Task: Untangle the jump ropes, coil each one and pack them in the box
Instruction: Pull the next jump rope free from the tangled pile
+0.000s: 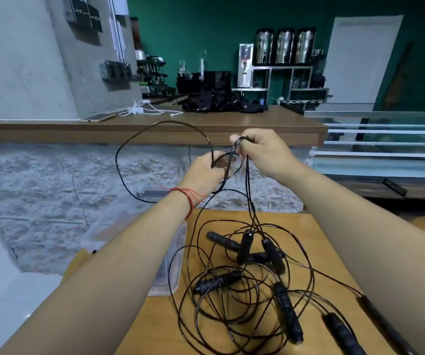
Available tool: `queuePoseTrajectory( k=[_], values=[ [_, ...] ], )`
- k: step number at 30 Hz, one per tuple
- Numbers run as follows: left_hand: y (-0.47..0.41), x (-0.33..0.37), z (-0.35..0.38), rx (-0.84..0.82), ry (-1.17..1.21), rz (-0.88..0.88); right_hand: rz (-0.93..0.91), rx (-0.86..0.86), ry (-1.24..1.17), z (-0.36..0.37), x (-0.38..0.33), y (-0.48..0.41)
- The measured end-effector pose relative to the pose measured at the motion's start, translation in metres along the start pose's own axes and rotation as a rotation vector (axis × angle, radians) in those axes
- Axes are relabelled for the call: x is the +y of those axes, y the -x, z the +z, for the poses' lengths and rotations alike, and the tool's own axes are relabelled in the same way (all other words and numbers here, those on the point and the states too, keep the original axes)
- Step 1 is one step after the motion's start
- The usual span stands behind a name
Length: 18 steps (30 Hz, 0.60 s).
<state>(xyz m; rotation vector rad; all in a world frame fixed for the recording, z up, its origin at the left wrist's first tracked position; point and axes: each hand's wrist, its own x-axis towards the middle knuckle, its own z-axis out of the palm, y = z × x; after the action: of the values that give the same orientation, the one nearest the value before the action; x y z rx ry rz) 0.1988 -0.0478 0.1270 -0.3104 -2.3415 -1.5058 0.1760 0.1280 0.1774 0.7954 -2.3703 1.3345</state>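
Both hands are raised at 12 o'clock – right hand (260, 152) pinching several thin black cords (247, 180), left hand (206, 172) closed on a loop; the tangle (239, 278) lies on the wooden table (316, 234) at 6. Light, springy, slick – better gripped near the handles (288, 311)

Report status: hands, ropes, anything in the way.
Left hand and right hand both shut on rope strands. Ropes tangled on table. Box at left, nothing packed.

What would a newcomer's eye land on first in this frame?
Probably the two raised hands at centre, left hand and right hand, pinching thin black cord that loops out to the left. Next, the tangled ropes with black handles on the wooden table below.
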Motion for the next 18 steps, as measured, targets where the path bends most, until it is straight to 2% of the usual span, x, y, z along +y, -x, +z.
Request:
queuePoseTrajectory(
  k=[4,6,7,10,13,15,16,18],
  values=[
    [0.002,0.014,0.009,-0.157,0.111,-0.095,-0.071,-0.035,-0.182,0.007,-0.016,-0.007],
    [0.003,0.015,0.017,-0.265,0.089,-0.208,-0.114,-0.027,-0.166,0.012,-0.015,-0.008],
    [0.002,0.016,0.021,-0.262,0.074,-0.257,-0.127,-0.028,-0.180,0.012,-0.013,-0.007],
    [-0.003,0.009,0.030,-0.089,0.134,-0.331,-0.080,-0.048,-0.261,0.014,0.003,0.002],
    [-0.015,-0.004,0.028,0.025,0.108,-0.314,0.110,-0.010,-0.260,0.026,0.036,0.021],
    [-0.018,-0.003,0.023,0.078,0.233,-0.304,0.202,-0.075,-0.291,0.040,0.054,0.038],
    [-0.019,0.000,0.021,0.092,0.288,-0.294,0.208,-0.093,-0.313,0.047,0.059,0.047],
    [-0.022,0.010,0.017,0.100,0.341,-0.287,0.159,-0.008,-0.345,0.057,0.064,0.061]
  ],
)
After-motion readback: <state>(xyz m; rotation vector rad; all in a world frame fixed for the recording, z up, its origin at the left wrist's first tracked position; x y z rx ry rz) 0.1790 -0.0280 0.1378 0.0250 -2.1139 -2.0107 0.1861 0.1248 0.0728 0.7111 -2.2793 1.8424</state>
